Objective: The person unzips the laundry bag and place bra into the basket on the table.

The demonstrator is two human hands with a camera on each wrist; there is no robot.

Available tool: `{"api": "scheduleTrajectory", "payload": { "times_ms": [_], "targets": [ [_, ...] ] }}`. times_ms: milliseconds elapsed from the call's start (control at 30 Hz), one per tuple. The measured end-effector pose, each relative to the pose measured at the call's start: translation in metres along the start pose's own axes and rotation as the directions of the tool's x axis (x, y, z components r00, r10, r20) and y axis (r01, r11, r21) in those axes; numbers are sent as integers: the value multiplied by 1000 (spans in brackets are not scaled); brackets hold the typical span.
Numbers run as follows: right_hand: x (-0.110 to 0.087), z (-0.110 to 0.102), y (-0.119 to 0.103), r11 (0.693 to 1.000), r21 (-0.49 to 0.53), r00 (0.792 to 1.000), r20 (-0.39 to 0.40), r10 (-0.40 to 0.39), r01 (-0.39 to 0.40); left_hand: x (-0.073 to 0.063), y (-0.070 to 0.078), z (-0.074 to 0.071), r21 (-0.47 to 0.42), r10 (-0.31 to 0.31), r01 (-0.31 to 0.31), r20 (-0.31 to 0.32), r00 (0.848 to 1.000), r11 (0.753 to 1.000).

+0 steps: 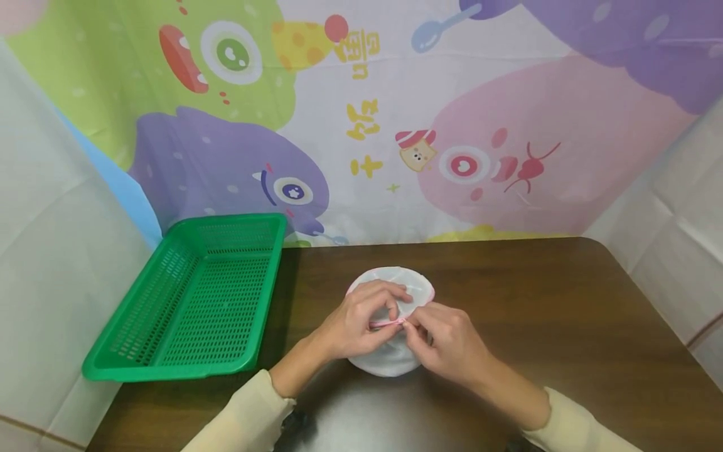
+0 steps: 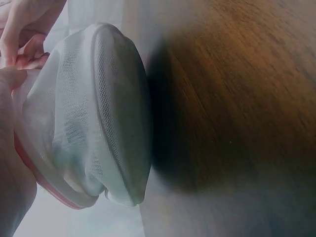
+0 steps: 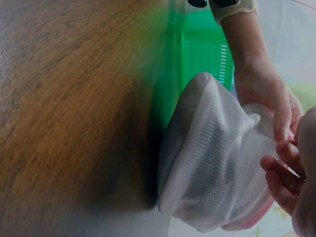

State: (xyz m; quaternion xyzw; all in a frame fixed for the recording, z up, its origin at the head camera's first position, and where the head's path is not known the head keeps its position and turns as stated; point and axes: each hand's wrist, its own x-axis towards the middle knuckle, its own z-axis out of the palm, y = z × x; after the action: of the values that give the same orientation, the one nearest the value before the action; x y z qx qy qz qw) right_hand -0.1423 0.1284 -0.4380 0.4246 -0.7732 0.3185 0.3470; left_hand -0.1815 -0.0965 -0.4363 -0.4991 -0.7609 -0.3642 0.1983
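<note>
A white mesh laundry bag point(image 1: 388, 365) with a rounded shape stands on the table in front of me. Pink zipper trim point(image 1: 381, 324) runs along its upper part. My left hand point(image 1: 361, 319) pinches the trim from the left, index finger and thumb meeting at it. From the right, my right hand point(image 1: 452, 342) pinches the same strip close beside the left fingertips. What exactly lies between the right fingers is too small to tell. Both wrist views show the mesh bag point(image 2: 118, 123) puffed out below the hands, with its pink edge point(image 3: 257, 216) visible in the right one.
To the left sits a green plastic basket point(image 1: 265, 295) with slotted walls and nothing visible inside. The dark wooden table point(image 1: 553, 314) extends to the right. A cartoon-printed cloth point(image 1: 384, 207) hangs behind the table, and pale panels stand at both sides.
</note>
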Motion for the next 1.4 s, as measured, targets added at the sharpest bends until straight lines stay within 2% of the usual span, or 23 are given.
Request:
{"api": "scheduleTrajectory", "payload": {
  "times_ms": [367,600,1033,1400],
  "targets": [
    [-3,-2,3,999,-3,999,13,44,-44,-1,-2,-2,-10,6,-6,-8,1000,1000],
    [0,-2,2,1000,3,1000,-4,10,-10,0,-3,-2,-7,-20,20,6,1000,1000],
    [0,2,0,1000,8,1000,-18,-5,5,0,0,1,-14,-22,22,6,1000,1000],
    [-4,-1,4,999,4,999,-4,34,-33,-1,-2,-2,4,-4,4,-10,1000,1000]
  ]
}}
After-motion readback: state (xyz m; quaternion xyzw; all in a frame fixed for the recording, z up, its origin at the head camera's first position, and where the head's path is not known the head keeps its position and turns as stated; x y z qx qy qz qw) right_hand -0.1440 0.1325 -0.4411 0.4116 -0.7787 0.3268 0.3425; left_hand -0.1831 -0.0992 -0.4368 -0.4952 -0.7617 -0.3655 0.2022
